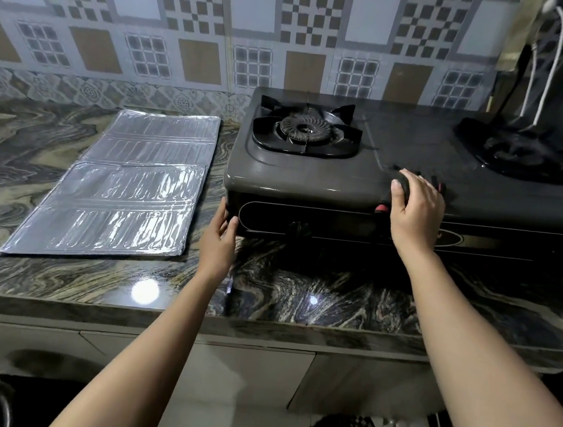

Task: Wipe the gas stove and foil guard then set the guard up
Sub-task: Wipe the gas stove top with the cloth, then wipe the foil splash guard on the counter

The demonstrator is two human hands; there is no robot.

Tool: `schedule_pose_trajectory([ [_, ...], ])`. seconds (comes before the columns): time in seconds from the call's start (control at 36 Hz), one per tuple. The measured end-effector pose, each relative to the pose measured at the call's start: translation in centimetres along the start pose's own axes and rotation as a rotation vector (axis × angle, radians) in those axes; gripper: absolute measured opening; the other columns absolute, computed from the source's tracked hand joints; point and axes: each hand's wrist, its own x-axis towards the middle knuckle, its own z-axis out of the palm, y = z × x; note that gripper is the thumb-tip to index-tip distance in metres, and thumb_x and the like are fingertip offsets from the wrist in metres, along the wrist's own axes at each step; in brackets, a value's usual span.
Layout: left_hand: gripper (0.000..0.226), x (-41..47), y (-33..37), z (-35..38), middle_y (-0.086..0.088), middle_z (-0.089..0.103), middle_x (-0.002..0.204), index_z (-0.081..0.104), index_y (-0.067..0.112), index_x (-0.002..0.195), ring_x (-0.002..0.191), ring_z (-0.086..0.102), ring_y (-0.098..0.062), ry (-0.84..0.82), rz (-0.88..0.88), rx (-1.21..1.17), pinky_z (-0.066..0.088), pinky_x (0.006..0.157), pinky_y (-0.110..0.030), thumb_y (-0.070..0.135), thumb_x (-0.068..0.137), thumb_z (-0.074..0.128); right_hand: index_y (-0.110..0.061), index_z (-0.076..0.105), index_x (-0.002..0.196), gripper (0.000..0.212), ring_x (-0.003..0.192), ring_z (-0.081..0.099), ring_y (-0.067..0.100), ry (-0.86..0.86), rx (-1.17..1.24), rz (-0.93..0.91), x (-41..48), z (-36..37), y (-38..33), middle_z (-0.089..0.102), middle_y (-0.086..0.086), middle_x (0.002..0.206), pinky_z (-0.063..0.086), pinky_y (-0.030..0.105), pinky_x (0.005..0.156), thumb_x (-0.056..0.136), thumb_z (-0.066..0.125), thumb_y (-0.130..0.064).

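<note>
1. The dark two-burner gas stove (399,156) sits on the glossy marbled stone counter (60,278) against the tiled wall; the silver ribbed foil guard (121,184) lies folded flat on the counter just left of it, not yet set up.
2. The right hand (415,205) is closed over a bunched dark cloth with red edging (404,190), pressing it on the stove's front top edge between the burners.
3. The left hand (221,231) is open, its fingers resting against the stove's front left corner, seemingly bracing it.
4. The step looks like wiping the stove top. Done well, that means keeping the left hand steadying the body, sweeping in overlapping passes, and working around the left burner grate (307,129) rather than snagging the cloth on its prongs.
5. The front control knob (297,228) is best avoided.
</note>
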Motion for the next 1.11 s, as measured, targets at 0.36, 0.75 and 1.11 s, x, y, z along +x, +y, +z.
schedule_pose_trajectory([
  [0.36,0.041,0.1,1.6,-2.2,-0.007,0.057,0.132,0.046,0.013,0.137,0.121,0.052,-0.011,-0.037,0.01,-0.01,0.039,0.1,-0.02,0.01,0.096,0.048,-0.005,0.06,0.117,0.037,0.097,0.064,0.033,0.008,0.138,-0.172,-3.5,4.2,-10.5,0.069,0.013,0.106,0.049,0.042,0.088,0.093,0.044,-0.028],
  [0.75,0.042,9.9,1.3,-17.3,-0.006,0.055,0.135,0.048,0.014,0.135,0.126,0.051,-0.019,0.053,0.014,0.278,0.04,0.107,-0.038,0.024,0.095,0.052,-0.006,0.056,0.122,0.039,0.103,0.062,0.035,-0.132,0.319,-0.322,-1.2,15.0,-27.7,0.064,0.014,0.117,0.055,0.045,0.081,0.094,0.04,-0.029],
  [1.11,0.05,26.8,-5.0,-32.3,-0.021,0.061,0.123,0.057,-0.002,0.122,0.116,0.056,-0.03,-0.025,-0.013,0.65,0.035,0.088,-0.025,0.032,0.086,0.048,-0.013,0.051,0.129,0.032,0.112,0.051,0.031,-0.342,0.305,-0.006,3.0,32.9,-35.5,0.054,0.01,0.127,0.042,0.038,0.087,0.098,0.042,-0.017],
])
